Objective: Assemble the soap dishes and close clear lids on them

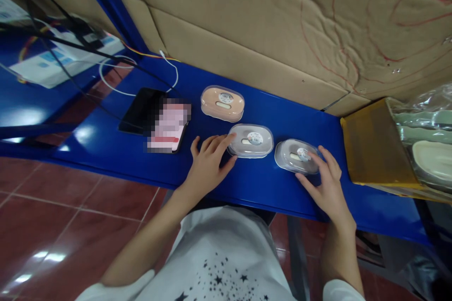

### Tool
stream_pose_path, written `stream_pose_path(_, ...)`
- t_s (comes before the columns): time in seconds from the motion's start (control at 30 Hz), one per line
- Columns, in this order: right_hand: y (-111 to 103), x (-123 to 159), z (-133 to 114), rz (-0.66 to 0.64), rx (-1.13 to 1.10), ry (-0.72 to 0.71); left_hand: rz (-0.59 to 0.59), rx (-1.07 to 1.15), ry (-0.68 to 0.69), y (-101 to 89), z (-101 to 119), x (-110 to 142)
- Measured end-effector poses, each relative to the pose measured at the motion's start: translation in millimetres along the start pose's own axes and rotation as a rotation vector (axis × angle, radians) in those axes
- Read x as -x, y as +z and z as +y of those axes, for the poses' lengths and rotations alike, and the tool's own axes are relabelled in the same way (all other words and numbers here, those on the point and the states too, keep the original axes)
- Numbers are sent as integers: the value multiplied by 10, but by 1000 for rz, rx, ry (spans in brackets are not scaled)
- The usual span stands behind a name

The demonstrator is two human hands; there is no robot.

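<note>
On the blue shelf are three oval plastic boxes with clear covers, round stickers and a pale strip on top. My left hand [208,162] is open, its index fingertip on the left end of the middle grey box [259,150] and its thumb by the near edge. Fingers apart, my right hand [326,183] reaches over the right grey box [287,157]. Its index fingertip lies on the cover near the sticker, and the thumb is beside the near edge. Farther back sits the peach box [208,103], untouched by either hand.
A phone with a lit, blurred screen [167,127] lies left of my left hand, against a black flat device [136,110]. White cable [116,89] loops behind them. To the right, a cardboard carton [374,146] holds wrapped plastic pieces. Cardboard [240,33] lines the back of the blue shelf [226,188].
</note>
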State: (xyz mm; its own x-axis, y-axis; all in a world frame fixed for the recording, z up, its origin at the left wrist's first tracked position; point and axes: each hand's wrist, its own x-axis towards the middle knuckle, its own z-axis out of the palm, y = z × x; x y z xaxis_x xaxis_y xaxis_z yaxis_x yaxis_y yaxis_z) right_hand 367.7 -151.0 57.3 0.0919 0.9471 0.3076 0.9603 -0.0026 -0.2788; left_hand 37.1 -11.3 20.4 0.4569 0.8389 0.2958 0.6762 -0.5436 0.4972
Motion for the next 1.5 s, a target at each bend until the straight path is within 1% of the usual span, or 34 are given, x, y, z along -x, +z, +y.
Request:
stream_pose_path(0.17, -25, -123, 75, -69, 10, -75, -13, 21, -5, -14, 14, -6)
stream_pose_path(0.27, -91, -242, 138, -114, 17, -124, -19, 35, -9, -23, 13, -11)
stream_pose_path(0.33, -152, -346, 126, -140, 21, -156, -18, 43, -12, -28, 8, -12)
stream_pose_path(0.4, -203, -469, 51, -161, 20, -203, -17, 49, -12, -32, 3, -12)
stream_pose_path(0.47, -225, -601, -77, -187, 8, -268, -25, 52, -5, -36, 1, -17)
stream_pose_path(0.6, -150, -834, -390, -236, -3, -409, -83, 48, 28, -35, 14, -47)
stream_pose_path(0.7, -46, -901, -568, -273, -3, -474, -126, 32, 54, -25, 26, -64)
stream_pose_path(0.77, -5, -868, -616, -289, -2, -487, -133, 16, 70, -25, 25, -64)
stream_pose_path(0.87, 1, -716, -563, -234, 25, -444, -108, -20, 95, -51, 14, -72)
stream_pose_path(0.97, 2, -527, -408, -143, 51, -369, -72, -69, 108, -91, 16, -135)
stream_pose_path(1.07, 61, -421, -239, -98, 51, -346, -45, -128, 124, -100, 60, -258)
stream_pose_path(1.13, 123, -434, -142, -95, 61, -348, -44, -167, 140, -82, 111, -359)
stream_pose_path(1.23, 198, -555, -29, -102, 119, -364, -61, -214, 176, -61, 186, -517)
stream_pose_path(1.33, 228, -689, 26, -94, 174, -395, -78, -264, 213, -106, 208, -660)
stream_pose_path(1.4, 237, -737, 21, -75, 186, -408, -65, -277, 217, -173, 169, -736)
stream_pose_path(1.5, 252, -765, -40, -65, 157, -419, 7, -260, 169, -267, 23, -817)
